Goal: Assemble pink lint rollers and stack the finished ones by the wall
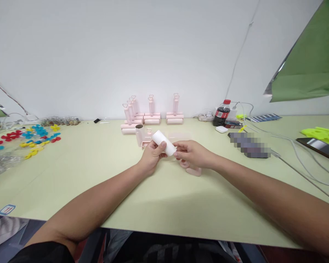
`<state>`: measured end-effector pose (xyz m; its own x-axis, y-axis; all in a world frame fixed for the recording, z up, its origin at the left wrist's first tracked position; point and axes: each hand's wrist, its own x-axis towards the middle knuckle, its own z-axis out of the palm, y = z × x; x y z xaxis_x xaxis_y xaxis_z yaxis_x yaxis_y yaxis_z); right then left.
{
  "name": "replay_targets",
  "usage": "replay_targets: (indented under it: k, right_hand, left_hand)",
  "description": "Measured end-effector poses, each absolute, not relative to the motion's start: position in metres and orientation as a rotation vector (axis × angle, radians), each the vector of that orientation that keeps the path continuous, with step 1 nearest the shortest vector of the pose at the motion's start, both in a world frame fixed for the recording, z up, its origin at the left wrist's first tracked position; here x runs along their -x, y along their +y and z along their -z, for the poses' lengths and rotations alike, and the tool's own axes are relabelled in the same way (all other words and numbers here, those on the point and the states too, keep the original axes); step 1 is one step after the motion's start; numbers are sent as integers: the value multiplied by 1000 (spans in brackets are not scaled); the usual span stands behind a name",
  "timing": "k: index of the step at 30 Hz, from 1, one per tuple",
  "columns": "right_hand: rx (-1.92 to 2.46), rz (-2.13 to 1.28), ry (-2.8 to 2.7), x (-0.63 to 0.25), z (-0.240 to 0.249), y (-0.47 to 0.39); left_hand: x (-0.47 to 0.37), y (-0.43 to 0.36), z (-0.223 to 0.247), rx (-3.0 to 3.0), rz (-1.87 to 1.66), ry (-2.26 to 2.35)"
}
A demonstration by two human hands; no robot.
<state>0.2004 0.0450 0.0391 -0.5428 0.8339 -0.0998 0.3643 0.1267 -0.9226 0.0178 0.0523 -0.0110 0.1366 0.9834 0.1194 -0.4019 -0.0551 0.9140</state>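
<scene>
A white roll (164, 143) is held tilted above the table, its upper end toward the left. My left hand (153, 155) is wrapped round its lower left side, thumb on top. The fingers of my right hand (190, 153) pinch at the roll's lower right end. Below my right hand lie a small round pink part (184, 164) and a curved pink piece (194, 171). Just behind my left hand stands an upright tube with a dark opening (139, 136), beside a small pink part with a heart-shaped top (149, 131).
Assembled pink rollers with heart-topped handles (174, 118) stand along the wall. Colourful flower-like pieces (33, 137) lie at the left. A cola bottle (222, 113), a white case (221, 129), a blurred dark object (248, 145), cables and a phone (322, 148) are at the right.
</scene>
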Motion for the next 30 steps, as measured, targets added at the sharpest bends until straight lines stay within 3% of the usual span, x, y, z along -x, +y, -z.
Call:
replay_targets:
  k: [11,30]
  right_hand:
    - [1022,-1555,-1745,-200,-33,48]
    - [1178,-1495,-1535,-195,-33,42]
  left_hand:
    - [-17,51,7,-955,-1322,715]
    - [-21,47,7,-1075,-1357,800]
